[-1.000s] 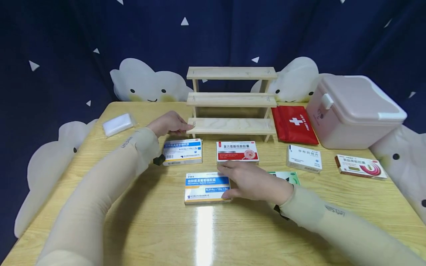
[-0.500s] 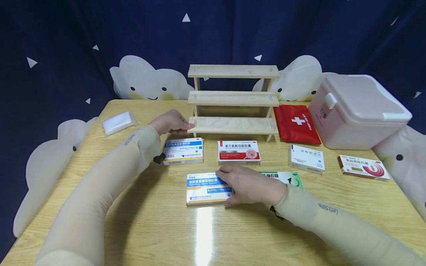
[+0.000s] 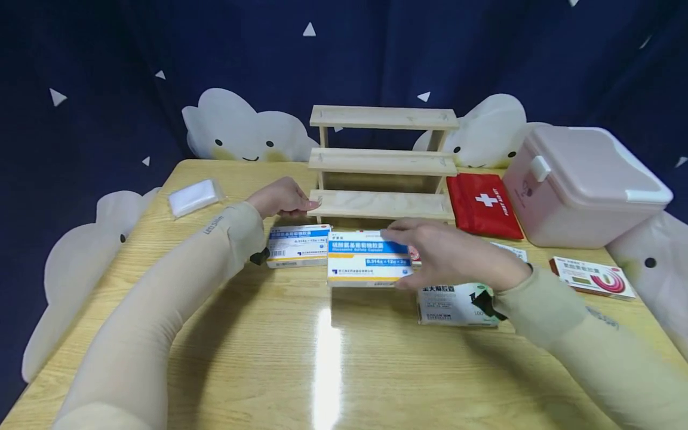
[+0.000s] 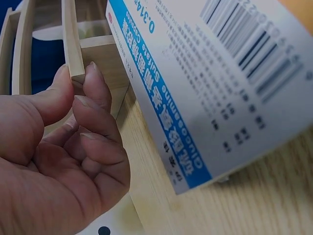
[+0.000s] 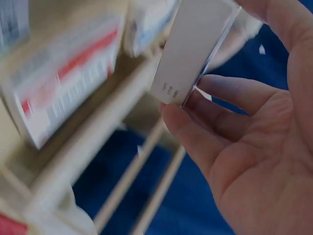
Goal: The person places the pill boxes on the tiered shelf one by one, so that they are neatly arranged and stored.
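Dark blue curtain, printed with white triangles and cloud shapes, hangs behind a wood-grained tabletop. As the head view shows, a three-tier wooden rack stands near the back, and the left hand has a narrow grip on the left end of its lowest board. The right hand holds a blue-and-white box by its right end, raised off the tabletop and hiding most of a red-and-white box that lies in front of the rack. A second blue-and-white box lies near the left hand. Below the right hand is a green-and-white box; beyond it, a white box shows only in part. Farther right lies a box with a pink swirl. Between the rack and a pink lidded case is a red first-aid pouch; a white packet lies far left.

From the left wrist, thumb and index finger pinch the board's end, just beside the second blue-and-white box with its barcode.

From the right wrist, much is blurred. Fingers grip the raised box, its white side showing small print; the red-and-white box and the rack appear to its left.
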